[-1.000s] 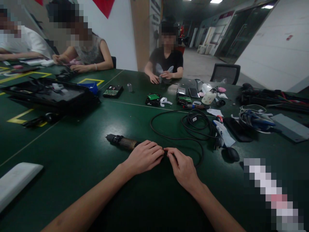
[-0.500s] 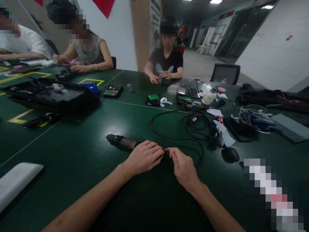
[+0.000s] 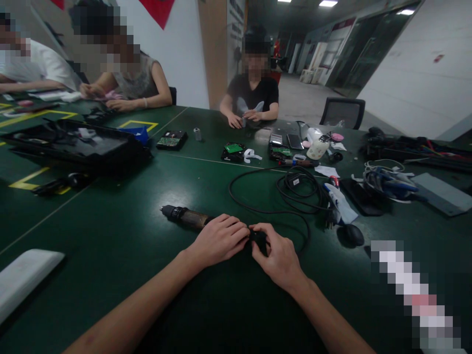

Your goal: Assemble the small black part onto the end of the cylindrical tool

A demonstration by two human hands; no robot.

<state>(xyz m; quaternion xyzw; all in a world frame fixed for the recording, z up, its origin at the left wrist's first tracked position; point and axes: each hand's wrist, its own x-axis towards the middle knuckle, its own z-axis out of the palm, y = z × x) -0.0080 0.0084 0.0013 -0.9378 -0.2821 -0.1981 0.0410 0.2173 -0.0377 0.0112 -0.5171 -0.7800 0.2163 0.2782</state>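
Note:
A dark cylindrical tool [image 3: 184, 216] with a black tip and worn brown barrel lies on the green table [image 3: 121, 236], its tip pointing left. My left hand [image 3: 220, 240] is wrapped over its rear end. My right hand [image 3: 278, 255] meets it at the same spot, fingers curled around the black end piece [image 3: 258, 239] where the black cord [image 3: 258, 196] comes out. The cord loops away to the right.
A black mouse [image 3: 353, 234], coiled cables, phones, circuit boards and a white bottle [image 3: 316, 146] crowd the right and middle. A black open case [image 3: 73, 142] sits at left, a white block [image 3: 25, 275] near the left edge. Three people sit across the table working.
My right hand has closed in, its fingers now curling around the black end of the tool instead of pinching beside it. The left hand and the tool stayed put.

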